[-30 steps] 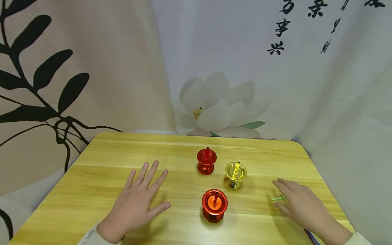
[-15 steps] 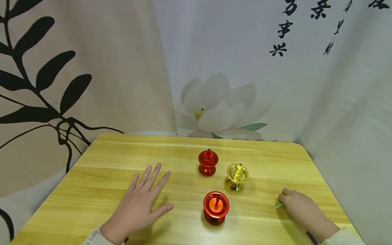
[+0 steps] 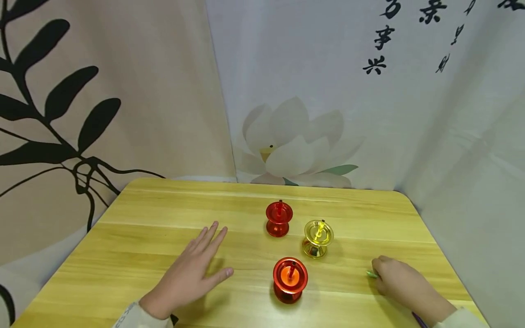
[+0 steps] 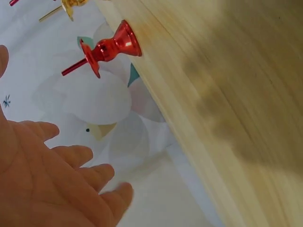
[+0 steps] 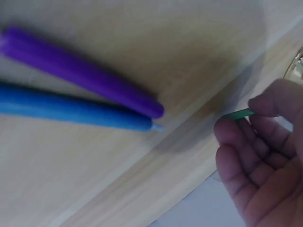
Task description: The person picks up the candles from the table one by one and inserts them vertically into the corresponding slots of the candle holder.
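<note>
A thin green candle (image 5: 238,114) is pinched between the thumb and fingers of my right hand (image 3: 406,282), low over the table's right side; most of it is hidden by the hand. Beside that hand, in the right wrist view, lie a purple candle (image 5: 85,71) and a blue candle (image 5: 75,112) with a pale wick. My left hand (image 3: 190,273) is spread above the table's left half, holding nothing. Between the hands stand a dark red candle holder (image 3: 277,227), a gold candle holder (image 3: 314,249) and an orange-red candle holder (image 3: 287,296), each with an upright pin.
The wooden table (image 3: 135,214) has rounded far corners. Behind it hangs a pale cloth (image 3: 287,54) printed with a lotus, black leaves and black writing, and it continues along both sides.
My right hand has moved slightly down and closed its fingers on the green candle. The left hand has turned slightly, its fingers closer together. The candle holders stay in place.
</note>
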{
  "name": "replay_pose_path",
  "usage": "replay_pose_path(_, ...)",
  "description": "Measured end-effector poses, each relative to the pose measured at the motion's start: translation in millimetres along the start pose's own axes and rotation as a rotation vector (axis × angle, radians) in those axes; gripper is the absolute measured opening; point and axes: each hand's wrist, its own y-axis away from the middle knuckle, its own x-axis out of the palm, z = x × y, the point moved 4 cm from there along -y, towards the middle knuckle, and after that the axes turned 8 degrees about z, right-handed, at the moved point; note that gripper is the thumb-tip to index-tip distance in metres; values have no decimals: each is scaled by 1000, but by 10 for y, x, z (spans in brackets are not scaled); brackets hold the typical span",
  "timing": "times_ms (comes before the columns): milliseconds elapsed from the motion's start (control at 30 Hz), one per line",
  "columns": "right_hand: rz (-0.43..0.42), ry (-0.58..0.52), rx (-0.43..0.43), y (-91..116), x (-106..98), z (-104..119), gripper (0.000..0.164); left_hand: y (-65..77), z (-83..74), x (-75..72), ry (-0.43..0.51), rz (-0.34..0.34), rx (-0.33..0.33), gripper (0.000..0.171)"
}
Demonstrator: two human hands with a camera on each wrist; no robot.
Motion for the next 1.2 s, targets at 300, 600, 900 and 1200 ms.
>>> replay_pose_path(300,-100,-185,2,37,-87,74,18,-43,78,121,251,46,-26,88)
replay_pose_path(600,-137,-344,30,69,-207,164,13,-146,100,226,404,29,-61,87)
replay_pose_path(900,-286,-375,-28,-48,-380,308,10,-271,93,192,459,-14,-72,83)
replay_pose_path(1200,-435,-406,-82,-85,-508,477,23,-437,102,273,561,15,-140,86)
